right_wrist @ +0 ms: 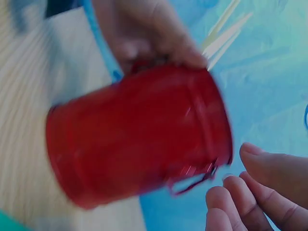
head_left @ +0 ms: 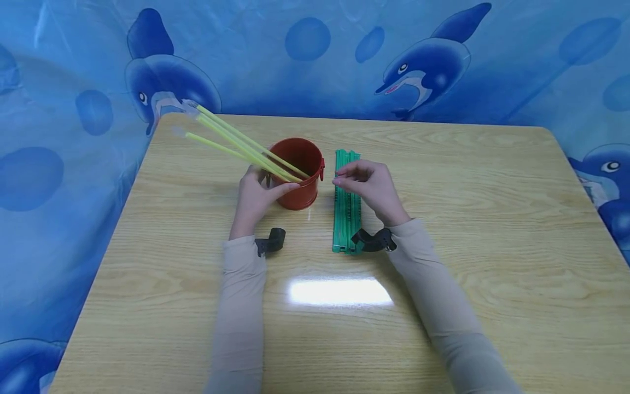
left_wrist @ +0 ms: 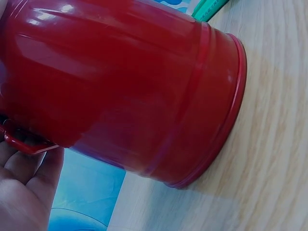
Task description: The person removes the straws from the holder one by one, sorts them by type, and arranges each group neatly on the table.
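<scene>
A small red metal bucket [head_left: 299, 200] stands on the table, and my left hand [head_left: 256, 197] grips its left side with the thumb at the rim. In the left wrist view the fingers [left_wrist: 36, 180] lie by the bucket's side handle. Several long yellow sticks [head_left: 236, 143] with clear, blurred tips lean out of the bucket to the left, over the left hand. My right hand [head_left: 371, 186] hovers above a row of long green strips [head_left: 346, 219] with dark print. Its fingers [right_wrist: 245, 202] are loosely bent, thumb apart, with nothing visible between them.
The wooden table [head_left: 492, 246] carries the bucket and strips near its middle. Behind it hangs a blue sheet [head_left: 256, 54] with dolphins. A black wrist camera mount [head_left: 270, 242] sits on the left sleeve, another mount [head_left: 374, 241] on the right.
</scene>
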`<action>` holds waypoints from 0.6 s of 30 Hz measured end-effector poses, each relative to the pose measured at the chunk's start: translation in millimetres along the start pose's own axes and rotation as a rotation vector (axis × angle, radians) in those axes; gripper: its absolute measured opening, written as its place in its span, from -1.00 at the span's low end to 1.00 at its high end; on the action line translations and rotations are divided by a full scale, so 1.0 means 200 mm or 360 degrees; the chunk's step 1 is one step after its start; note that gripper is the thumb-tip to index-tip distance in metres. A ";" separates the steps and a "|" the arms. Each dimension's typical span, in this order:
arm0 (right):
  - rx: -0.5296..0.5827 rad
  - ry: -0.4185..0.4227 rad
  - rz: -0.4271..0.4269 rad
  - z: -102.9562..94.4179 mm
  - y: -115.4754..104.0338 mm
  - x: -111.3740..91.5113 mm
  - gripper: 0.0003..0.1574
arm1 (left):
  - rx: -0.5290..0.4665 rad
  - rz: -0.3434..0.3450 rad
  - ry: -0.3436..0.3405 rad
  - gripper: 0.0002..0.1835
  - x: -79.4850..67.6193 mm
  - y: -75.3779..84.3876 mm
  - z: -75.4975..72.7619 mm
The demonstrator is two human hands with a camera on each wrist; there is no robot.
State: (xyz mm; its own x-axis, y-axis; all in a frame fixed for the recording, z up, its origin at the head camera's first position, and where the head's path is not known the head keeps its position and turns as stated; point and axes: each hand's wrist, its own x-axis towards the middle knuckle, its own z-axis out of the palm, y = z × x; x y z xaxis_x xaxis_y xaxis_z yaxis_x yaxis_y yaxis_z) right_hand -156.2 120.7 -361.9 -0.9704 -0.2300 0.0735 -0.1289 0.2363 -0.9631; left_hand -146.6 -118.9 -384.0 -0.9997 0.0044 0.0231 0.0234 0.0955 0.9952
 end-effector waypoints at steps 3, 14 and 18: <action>-0.0016 0.0013 -0.0078 0.03 -0.06 0.00 -0.71 | 0.0027 0.0001 0.0001 -0.21 0.00 0.00 0.00; 0.0158 -0.0128 -0.0348 0.19 -0.24 0.01 -0.76 | 0.0121 0.0017 -0.0010 -0.20 -0.01 0.00 0.01; 0.0214 -0.0201 -0.0373 0.25 -0.27 0.04 -0.75 | 0.0139 0.0011 -0.0018 -0.23 -0.01 0.00 0.00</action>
State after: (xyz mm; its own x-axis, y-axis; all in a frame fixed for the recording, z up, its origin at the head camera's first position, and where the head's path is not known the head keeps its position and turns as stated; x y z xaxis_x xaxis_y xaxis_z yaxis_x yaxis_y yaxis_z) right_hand -147.4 59.5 -321.8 -0.8834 -0.3808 0.2732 -0.3100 0.0375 -0.9500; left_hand -145.2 -117.9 -383.5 -0.9995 0.0165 0.0284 0.0309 0.1818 0.9829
